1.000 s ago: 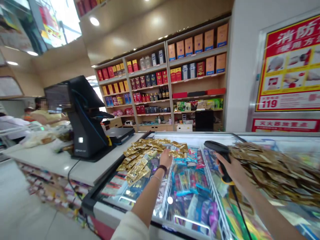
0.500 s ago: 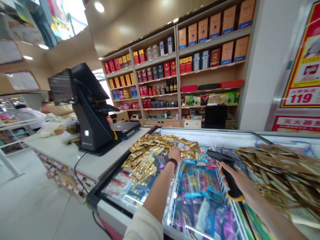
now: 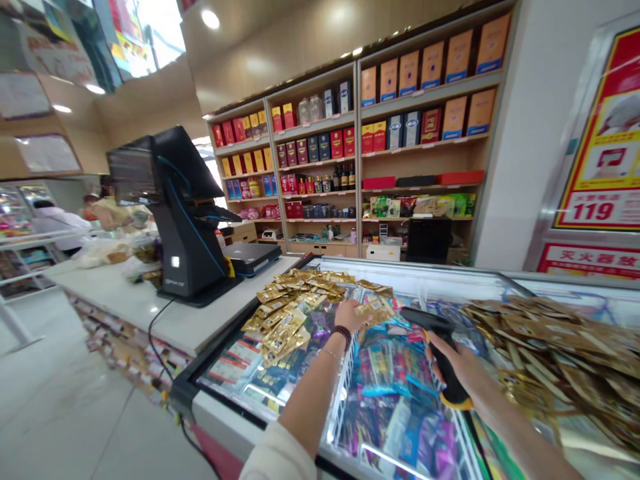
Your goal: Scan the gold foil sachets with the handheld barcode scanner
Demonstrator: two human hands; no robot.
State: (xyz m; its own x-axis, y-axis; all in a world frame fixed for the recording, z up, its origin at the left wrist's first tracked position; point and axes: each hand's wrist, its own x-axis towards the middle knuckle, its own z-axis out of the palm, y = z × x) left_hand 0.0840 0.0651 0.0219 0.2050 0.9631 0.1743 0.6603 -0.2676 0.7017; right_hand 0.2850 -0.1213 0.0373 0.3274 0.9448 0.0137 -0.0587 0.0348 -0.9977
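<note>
My left hand [image 3: 350, 315], with a beaded bracelet at the wrist, is closed on a gold packet [image 3: 375, 310] above the freezer's glass top. To its left lies a spread heap of gold packets [image 3: 285, 323]. My right hand [image 3: 453, 363] is wrapped round the grip of a black and yellow handheld scanner [image 3: 433, 321], whose head points left toward the packet. A cord runs down from its handle. On the right part of the glass rests a large pile of brown-gold packets [image 3: 555, 347].
Under the glass of the freezer [image 3: 235, 417] are colourful bagged goods. A black register [image 3: 185, 220] and a flat scale [image 3: 253, 257] stand on the white counter [image 3: 200, 333] at left. Shelves of boxes [image 3: 315, 143] line the back. Other people [image 3: 57, 223] are at far left.
The gold packet in my left hand is now lifted and turned, its face more visible. My right hand has moved slightly left with the scanner. The view has shifted a little.
</note>
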